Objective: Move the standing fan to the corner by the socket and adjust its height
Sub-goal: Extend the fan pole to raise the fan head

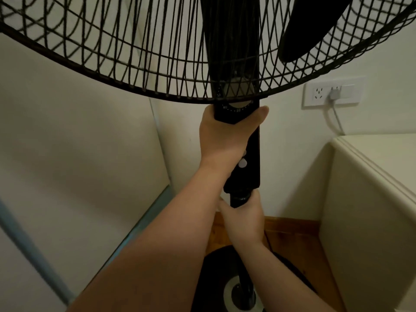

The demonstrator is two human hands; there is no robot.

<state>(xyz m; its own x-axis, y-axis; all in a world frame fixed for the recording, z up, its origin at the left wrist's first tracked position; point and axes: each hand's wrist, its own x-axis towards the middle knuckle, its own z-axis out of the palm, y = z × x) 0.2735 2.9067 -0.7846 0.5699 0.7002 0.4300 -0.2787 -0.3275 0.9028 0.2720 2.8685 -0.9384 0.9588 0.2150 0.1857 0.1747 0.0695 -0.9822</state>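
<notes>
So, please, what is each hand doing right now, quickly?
Left hand: closed around the top of the fan's control column, just under the timer dial.
Right hand: closed on the collar below the column.

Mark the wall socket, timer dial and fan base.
wall socket (332, 92), head view, middle of the white faceplate.
timer dial (238, 92), head view, grey knob face behind the grille.
fan base (213, 278), head view, black disc's left part.
</notes>
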